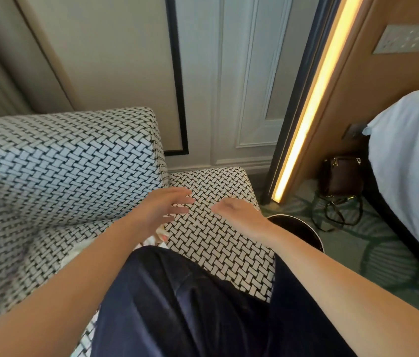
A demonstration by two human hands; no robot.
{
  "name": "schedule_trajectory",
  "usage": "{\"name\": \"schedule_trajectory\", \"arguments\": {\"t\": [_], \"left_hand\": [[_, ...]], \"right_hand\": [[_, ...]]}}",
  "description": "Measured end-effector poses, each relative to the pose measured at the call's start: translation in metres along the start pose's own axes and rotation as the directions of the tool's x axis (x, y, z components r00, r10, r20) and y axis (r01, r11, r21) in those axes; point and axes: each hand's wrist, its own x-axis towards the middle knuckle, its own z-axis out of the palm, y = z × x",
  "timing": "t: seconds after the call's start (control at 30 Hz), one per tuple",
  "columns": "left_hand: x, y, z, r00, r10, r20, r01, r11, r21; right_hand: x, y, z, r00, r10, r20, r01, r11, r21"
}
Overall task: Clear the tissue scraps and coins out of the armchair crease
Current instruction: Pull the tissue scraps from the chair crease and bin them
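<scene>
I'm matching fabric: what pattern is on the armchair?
Black-and-white basket-weave on the armchair, clearest in the head view.

Brown handbag [341, 176] on carpet [383, 256] beside bed [409, 150]; round bin [300, 229] nearby.

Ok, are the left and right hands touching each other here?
Apart. The head view shows a strip of patterned armchair fabric plainly visible between the left hand and the right hand.
</scene>
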Motion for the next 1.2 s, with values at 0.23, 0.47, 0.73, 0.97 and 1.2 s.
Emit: {"name": "schedule_trajectory", "arguments": {"t": [0.23,0.47,0.73,0.97,1.2], "left_hand": [[-0.020,-0.036,-0.066,0.992,-0.063,-0.108,0.047,0.988,-0.146],[-0.034,-0.062,-0.111,0.970,-0.112,-0.215,0.071,0.980,-0.187],[-0.044,-0.079,-0.137,0.959,-0.124,-0.255,0.084,0.984,-0.160],[-0.046,-0.086,-0.143,0.950,-0.134,-0.280,0.097,0.985,-0.145],[-0.046,-0.083,-0.134,0.954,-0.098,-0.282,0.093,0.995,-0.031]], "right_hand": [[0.023,-0.032,0.066,0.992,0.010,0.127,-0.008,1.000,-0.011],[0.040,-0.046,0.113,0.956,-0.002,0.294,-0.003,1.000,0.017],[0.058,-0.057,0.139,0.923,-0.044,0.383,0.044,0.999,0.007],[0.067,-0.059,0.144,0.930,-0.021,0.368,0.028,1.000,-0.013],[0.064,-0.059,0.121,0.969,-0.089,0.232,0.049,0.984,0.172]]}}
